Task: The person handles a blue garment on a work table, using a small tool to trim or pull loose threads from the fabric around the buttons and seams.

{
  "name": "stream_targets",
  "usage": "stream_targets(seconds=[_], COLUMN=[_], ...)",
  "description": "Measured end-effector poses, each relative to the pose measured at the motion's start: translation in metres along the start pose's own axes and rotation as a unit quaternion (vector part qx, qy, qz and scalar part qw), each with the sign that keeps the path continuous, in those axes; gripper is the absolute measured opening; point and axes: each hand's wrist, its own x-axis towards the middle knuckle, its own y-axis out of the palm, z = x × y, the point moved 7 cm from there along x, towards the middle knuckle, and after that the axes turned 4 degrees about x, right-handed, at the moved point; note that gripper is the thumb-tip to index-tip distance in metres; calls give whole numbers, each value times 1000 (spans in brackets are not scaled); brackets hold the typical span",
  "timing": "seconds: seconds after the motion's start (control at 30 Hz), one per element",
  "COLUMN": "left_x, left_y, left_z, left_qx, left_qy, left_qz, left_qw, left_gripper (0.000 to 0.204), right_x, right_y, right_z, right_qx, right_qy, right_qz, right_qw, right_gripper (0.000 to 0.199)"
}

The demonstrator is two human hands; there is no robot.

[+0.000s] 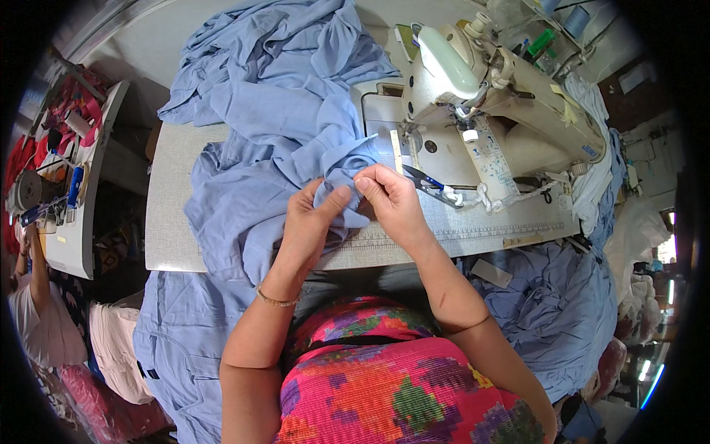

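Observation:
Light blue fabric [251,177] lies in loose folds over the left half of the sewing table [174,185]. My left hand [314,214] pinches a gathered edge of it between thumb and fingers, near the table's front edge. Close beside it, my right hand [390,200] grips the same fabric with thumb and forefinger, the fingertips almost meeting the left ones. What lies between the fingertips is partly hidden. Just right of my right hand rest dark-bladed thread snips [429,181]. The sewing machine [458,81] stands behind them, its needle area apart from the fabric.
A printed ruler strip [444,235] runs along the table's front edge. More blue fabric [551,314] is heaped below at right, and blue garments [177,348] hang at left. Another person [44,318] works at a neighbouring table [92,185]. Thread spools [577,22] stand at the upper right.

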Motion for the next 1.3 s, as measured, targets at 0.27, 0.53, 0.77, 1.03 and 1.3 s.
stream_targets(seconds=[0.27, 0.53, 0.77, 1.03, 1.3], left_x=[1, 2, 1, 1, 2], left_y=[-1, -4, 0, 2, -4], left_z=[0, 3, 0, -2, 0], left_qx=[3, -7, -22, -14, 20], left_qy=[-17, -25, -16, 6, 51], left_qz=[17, 28, 32, 39, 13], left_qw=[1000, 999, 999, 999, 998], left_gripper=[20, 20, 25, 24, 24], right_x=[-1, -7, -7, -14, -13], right_y=[0, 7, -5, -2, -1], right_z=[18, -8, 17, 31, 32], right_qx=[-93, 113, -6, -113, -145], right_qy=[-67, 96, -71, -118, -120], right_qz=[13, 13, -41, 0, 11], right_qw=[993, 989, 997, 987, 982], right_gripper=[9, 15, 7, 7, 9])
